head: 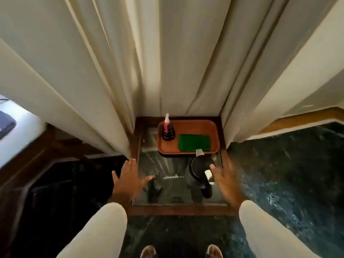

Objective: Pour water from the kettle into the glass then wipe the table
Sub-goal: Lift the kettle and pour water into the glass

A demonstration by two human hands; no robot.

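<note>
2 hands hover over the small glass-topped wooden table (178, 210), both spread flat and gripping nothing. The left hand (128, 180) floats just beside the small clear drinking glass (155, 175), thumb tip nearly at its rim. The right hand (226, 183) hangs beside the black electric kettle with the steel spout (200, 169), fingers next to its dark handle (208, 189). That kettle likely carries real weight if full, so the handle is the place to grab, thumb near the silver lid lever. The glass looks light, slick and breakable. Behind, an orange-brown plastic tray (188, 127) holds a folded green cloth (194, 142) and a dark spray bottle (167, 130). The right hand is blurred, the glass barely reads against reflections, and the kettle's water level is hidden.
</note>
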